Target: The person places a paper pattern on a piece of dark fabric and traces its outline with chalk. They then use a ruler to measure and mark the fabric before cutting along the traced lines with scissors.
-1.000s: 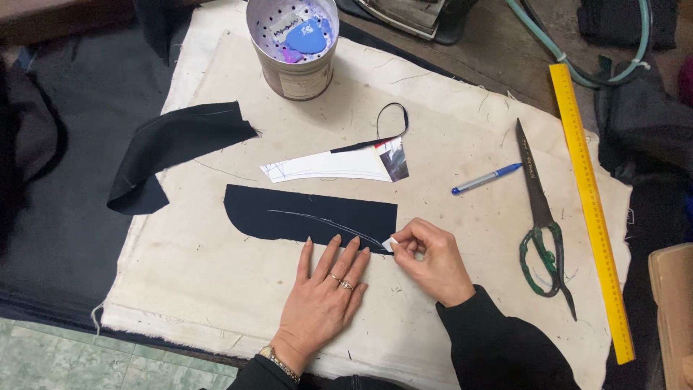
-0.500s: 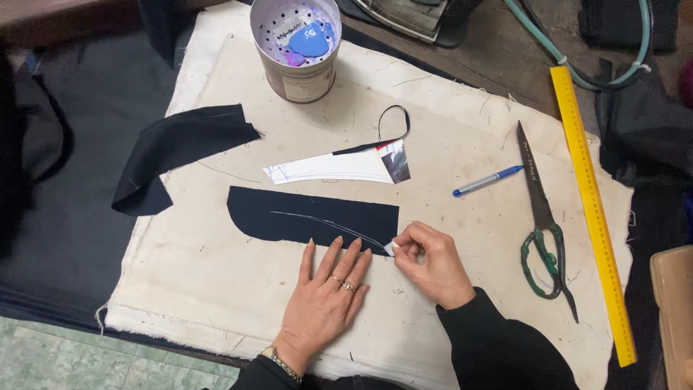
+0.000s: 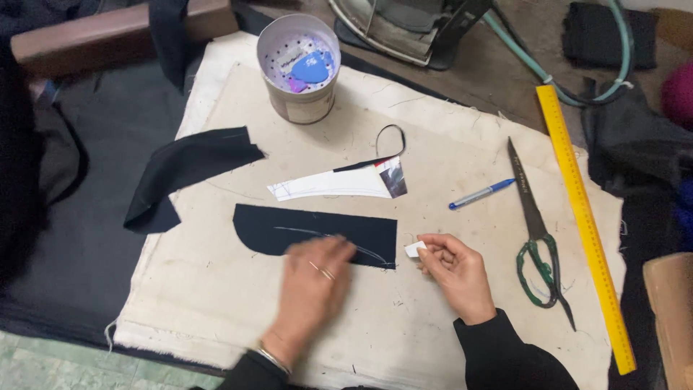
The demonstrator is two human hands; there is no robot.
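Observation:
A dark, long fabric piece [image 3: 303,227] with one rounded end lies flat on a cream cloth [image 3: 216,303]; a curved white chalk line runs across it. My left hand [image 3: 312,289], blurred, rests on the piece's lower edge with fingers together. My right hand [image 3: 453,271] sits just right of the fabric's square end and pinches a small white piece of chalk [image 3: 414,249]. A white paper pattern strip [image 3: 328,185] lies just above the dark piece.
A second dark fabric scrap [image 3: 184,170] lies at the left. A round tin [image 3: 297,68] holding blue chalk stands at the top. A blue pen [image 3: 480,193], green-handled scissors [image 3: 535,238] and a yellow ruler [image 3: 583,217] lie at the right. An iron's base [image 3: 404,25] is beyond.
My left hand has slid left along the dark piece. My right hand with the chalk has lifted off the fabric's end and moved slightly right.

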